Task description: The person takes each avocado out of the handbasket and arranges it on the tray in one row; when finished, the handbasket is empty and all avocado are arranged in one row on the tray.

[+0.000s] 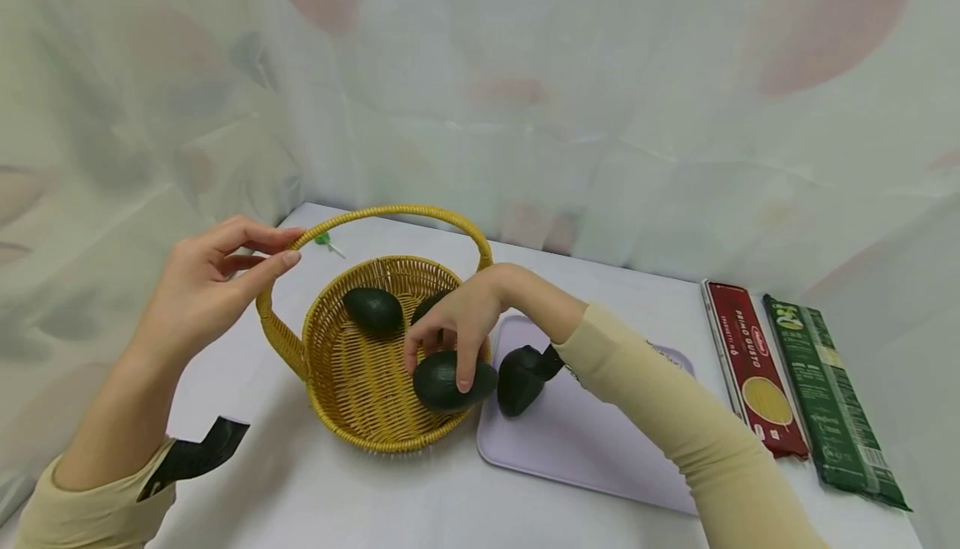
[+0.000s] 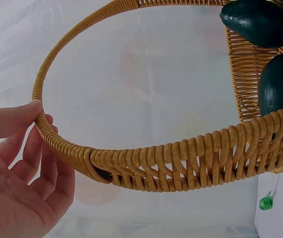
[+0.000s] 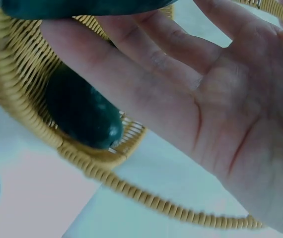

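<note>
A yellow wicker basket (image 1: pixel 360 441) stands on the white table, its handle (image 1: pixel 397 210) arching over it. My left hand (image 1: pixel 213 274) pinches the left side of that handle between thumb and fingers, seen close in the left wrist view. Over the basket's front right rim, my right hand (image 1: pixel 465 316) grips a dark green avocado (image 1: pixel 438 386) from above. Inside the basket lie two more avocados: one at the back left (image 1: pixel 373 311), the other partly hidden behind the right hand (image 1: pixel 427 306). A further dark avocado (image 1: pixel 517 386) rests on the lilac tray (image 1: pixel 592 457).
To the basket's right, the tray is partly covered by my right forearm. Farther right lie a red spaghetti pack (image 1: pixel 753 366) and a green pack (image 1: pixel 832 399). Behind the handle's left side is a small green-headed lollipop (image 1: pixel 324 239). Patterned curtains hang behind and at the sides.
</note>
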Available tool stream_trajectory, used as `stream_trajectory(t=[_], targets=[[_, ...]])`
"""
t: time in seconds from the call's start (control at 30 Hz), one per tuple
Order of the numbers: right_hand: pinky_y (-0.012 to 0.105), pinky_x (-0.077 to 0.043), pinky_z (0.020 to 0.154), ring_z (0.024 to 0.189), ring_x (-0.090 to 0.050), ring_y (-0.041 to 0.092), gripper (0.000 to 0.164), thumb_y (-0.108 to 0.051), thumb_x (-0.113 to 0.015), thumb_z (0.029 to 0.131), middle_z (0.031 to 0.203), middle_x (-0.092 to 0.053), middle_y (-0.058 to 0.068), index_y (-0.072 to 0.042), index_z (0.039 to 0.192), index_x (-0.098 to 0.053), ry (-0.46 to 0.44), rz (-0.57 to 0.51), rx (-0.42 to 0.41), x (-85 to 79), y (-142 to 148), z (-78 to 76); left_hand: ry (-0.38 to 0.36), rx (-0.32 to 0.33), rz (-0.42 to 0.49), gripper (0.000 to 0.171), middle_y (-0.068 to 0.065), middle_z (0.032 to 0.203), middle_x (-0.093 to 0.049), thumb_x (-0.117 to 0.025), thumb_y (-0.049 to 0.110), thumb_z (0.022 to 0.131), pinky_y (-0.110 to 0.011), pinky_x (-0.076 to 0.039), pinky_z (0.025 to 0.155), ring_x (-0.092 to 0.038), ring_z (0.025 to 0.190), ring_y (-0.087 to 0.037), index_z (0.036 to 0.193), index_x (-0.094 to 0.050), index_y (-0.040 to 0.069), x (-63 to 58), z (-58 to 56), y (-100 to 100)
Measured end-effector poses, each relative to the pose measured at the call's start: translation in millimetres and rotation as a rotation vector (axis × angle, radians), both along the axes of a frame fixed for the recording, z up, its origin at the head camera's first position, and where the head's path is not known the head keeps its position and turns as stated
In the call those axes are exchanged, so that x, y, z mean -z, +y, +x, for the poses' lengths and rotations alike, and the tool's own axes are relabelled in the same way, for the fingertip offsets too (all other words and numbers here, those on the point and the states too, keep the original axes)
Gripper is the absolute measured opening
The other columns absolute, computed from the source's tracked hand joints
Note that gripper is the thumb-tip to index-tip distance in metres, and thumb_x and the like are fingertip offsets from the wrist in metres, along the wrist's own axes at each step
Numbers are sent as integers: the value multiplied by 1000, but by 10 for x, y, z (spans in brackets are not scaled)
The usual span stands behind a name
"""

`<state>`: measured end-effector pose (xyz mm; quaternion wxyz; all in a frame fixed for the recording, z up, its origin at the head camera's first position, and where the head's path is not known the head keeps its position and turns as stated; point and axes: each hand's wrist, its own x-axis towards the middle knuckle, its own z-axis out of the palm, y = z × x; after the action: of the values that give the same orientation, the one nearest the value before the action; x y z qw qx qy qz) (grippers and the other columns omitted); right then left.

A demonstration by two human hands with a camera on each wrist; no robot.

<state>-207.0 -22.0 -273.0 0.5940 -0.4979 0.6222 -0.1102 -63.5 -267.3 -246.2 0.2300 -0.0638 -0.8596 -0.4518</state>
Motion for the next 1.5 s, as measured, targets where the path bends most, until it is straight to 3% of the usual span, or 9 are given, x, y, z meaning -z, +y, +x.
stream_trajectory(t=[0.57,0.93,1.5], targets=[[38,-58,79,114,-56,22,58,-14,-83,79,126,-53,2,-25,127,-52,60,-18,129,33,538,-147,8,8,14,14,9,106,-70,-70,-2,87,-11,-51,77,-63,91,-10,101,-70,-1,14,6,-52],[39,-59,79,114,-55,23,59,-13,-82,78,126,-51,5,-27,127,-53,51,26,239,138,920,-227,-20,-16,32,14,10,105,-71,-71,-2,87,-10,-50,75,-63,89,-9,101,-70,-1,17,9,-59],[39,-58,81,113,-55,22,58,-13,-81,78,128,-49,6,-26,128,-54,39,52,381,307,1496,-261,-5,8,30,16,3,106,-70,-68,-5,87,-11,-52,74,-67,83,-6,104,-68,-6,21,8,-51]])
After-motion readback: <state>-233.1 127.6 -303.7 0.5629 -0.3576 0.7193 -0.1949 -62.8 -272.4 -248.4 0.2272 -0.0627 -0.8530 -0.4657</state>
